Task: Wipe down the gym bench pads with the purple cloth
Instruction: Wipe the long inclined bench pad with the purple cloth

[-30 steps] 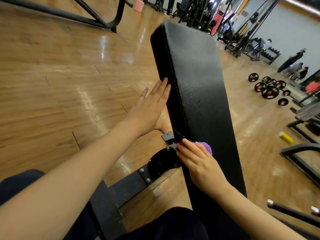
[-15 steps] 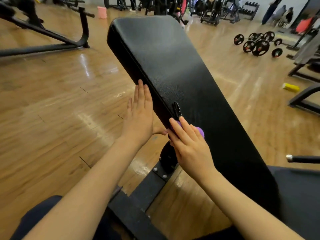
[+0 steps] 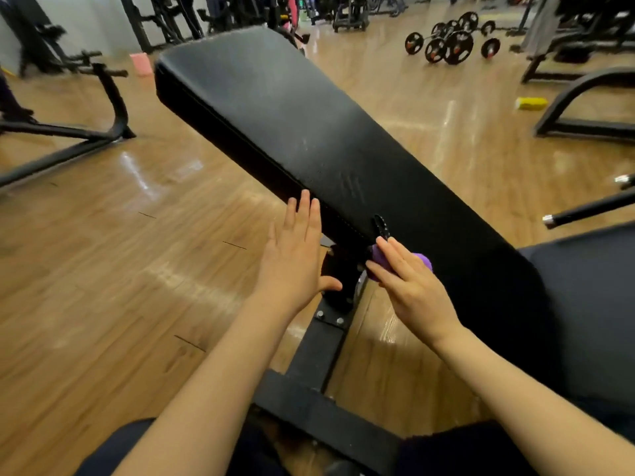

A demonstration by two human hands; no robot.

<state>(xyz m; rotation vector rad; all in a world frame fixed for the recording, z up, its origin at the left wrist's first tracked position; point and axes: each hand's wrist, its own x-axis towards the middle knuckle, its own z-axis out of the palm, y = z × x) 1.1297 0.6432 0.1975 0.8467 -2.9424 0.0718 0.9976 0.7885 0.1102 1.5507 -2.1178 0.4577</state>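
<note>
- Since the prior frames, my view has swung left & pulled back: the back pad [image 3: 309,132] now runs diagonally from upper left to lower right, and more frame shows below it.
- Both hands sit at about the same spot on the pad's near edge as 0.5 s ago.
- Left hand [image 3: 295,255]: flat, fingers straight & together, thumb out to the right. Fingertips touch the pad's near side edge; palm faces the pad.
- Right hand [image 3: 412,290]: fingers straight, laid over the purple cloth [image 3: 424,260], pressing it to the pad's lower edge. No curl round the cloth that I can see.
- Cloth: bunched, mostly hidden under the fingers; purple shows at both sides of them. It lies on the pad's near edge, just below a small black toothed part [image 3: 380,226] on the seam.
- Seat pad [image 3: 591,304]: dark, at right, adjoining the back pad's low end.
- Bench frame [image 3: 319,355]: black steel w/ bolts, under the hands; a pivot plate sits behind the left thumb.
- Floor [image 3: 120,286]: glossy wood planks.
- Bkgd: weight plates [image 3: 450,46] on the floor upper right, yellow object [image 3: 531,103] near a black curved frame, pink block [image 3: 141,64] upper left, another black frame [image 3: 103,132] at left.
- My dark-clad legs fill the bottom edge.
</note>
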